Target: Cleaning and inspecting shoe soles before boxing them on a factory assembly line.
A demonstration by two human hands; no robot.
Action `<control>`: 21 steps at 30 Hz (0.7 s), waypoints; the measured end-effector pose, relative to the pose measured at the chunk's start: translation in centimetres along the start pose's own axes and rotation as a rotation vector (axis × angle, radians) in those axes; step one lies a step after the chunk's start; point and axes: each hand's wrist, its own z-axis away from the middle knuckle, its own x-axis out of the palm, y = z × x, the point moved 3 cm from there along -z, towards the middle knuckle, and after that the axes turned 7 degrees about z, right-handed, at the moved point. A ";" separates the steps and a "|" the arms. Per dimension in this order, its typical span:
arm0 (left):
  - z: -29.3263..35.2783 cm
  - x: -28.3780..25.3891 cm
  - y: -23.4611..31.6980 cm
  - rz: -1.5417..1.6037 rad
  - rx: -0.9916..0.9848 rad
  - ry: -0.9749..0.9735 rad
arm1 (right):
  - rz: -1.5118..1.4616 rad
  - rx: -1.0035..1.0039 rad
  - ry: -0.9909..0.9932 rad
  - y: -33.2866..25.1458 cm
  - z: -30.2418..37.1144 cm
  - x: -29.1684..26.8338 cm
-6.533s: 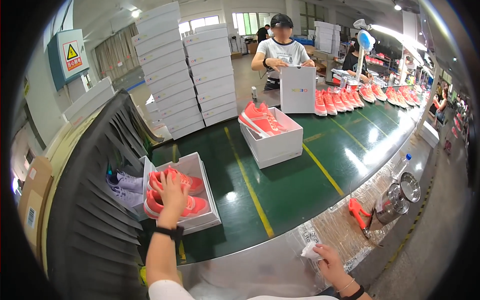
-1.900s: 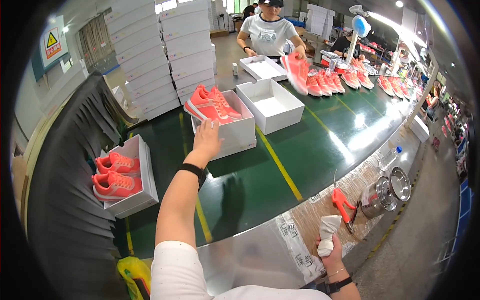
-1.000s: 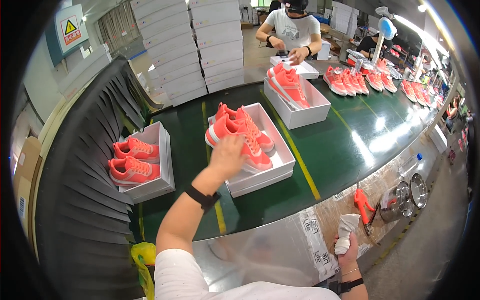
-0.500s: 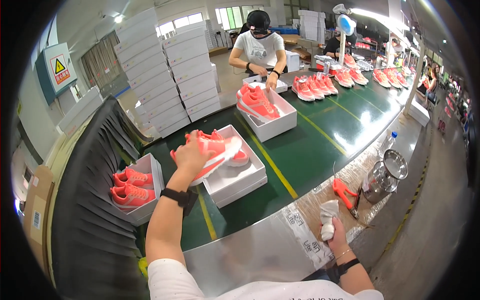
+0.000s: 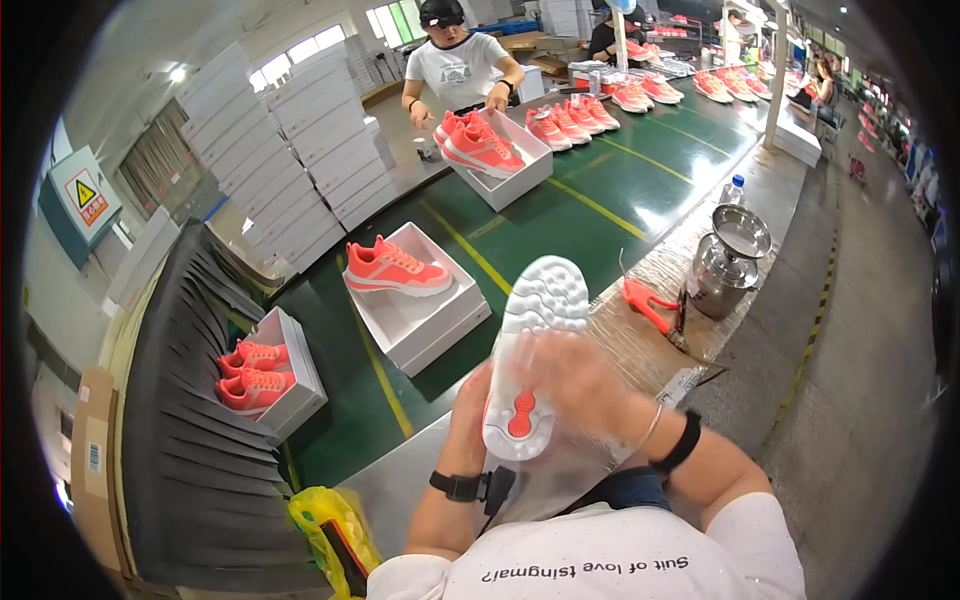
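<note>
A coral sneaker with a white sole (image 5: pixel 548 295) is tilted up in front of me, sole facing me. My left hand (image 5: pixel 468 415) is closed around its left side, the fingers partly hidden behind it. My right hand (image 5: pixel 590 385) lies across the middle of the sole, its fingers smeared by motion; no cloth can be made out in it against the white sole. Beyond my left hand, an open white shoebox (image 5: pixel 440 335) holds the other coral sneaker (image 5: pixel 395 268).
Another shoebox (image 5: pixel 305 375) with two sneakers stands by the black curtain (image 5: pixel 200 420). Across the green belt, a co-worker (image 5: pixel 455 70) touches a filled shoebox (image 5: pixel 525 175). On the right are an orange-handled tool (image 5: pixel 650 302), a metal pot (image 5: pixel 722 275) and a bottle (image 5: pixel 733 190).
My left hand has brought one sneaker from above the box to in front of me, turning its sole up. My right hand, which held a white cloth, has moved left onto the sole.
</note>
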 end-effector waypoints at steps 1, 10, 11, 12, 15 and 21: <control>0.7 0.2 -0.6 -0.024 0.011 0.018 | 0.092 0.154 -0.087 3.0 -1.2 0.3; 1.0 -0.3 -1.4 0.599 -0.291 -0.559 | -0.045 -0.310 -0.016 -6.5 0.6 -0.8; 2.3 -0.2 -0.9 0.016 0.148 -0.013 | -0.044 -0.305 -0.011 -5.8 0.2 -0.4; 2.3 -0.6 -0.7 0.011 0.145 -0.009 | -0.110 -0.237 0.017 -4.5 -0.3 0.2; 3.7 -0.1 -1.2 -0.068 0.087 0.033 | 0.033 0.112 0.070 2.6 -3.5 -0.5; 3.5 0.0 -1.6 0.220 -0.013 0.032 | -0.500 0.419 0.189 11.3 -2.9 -1.6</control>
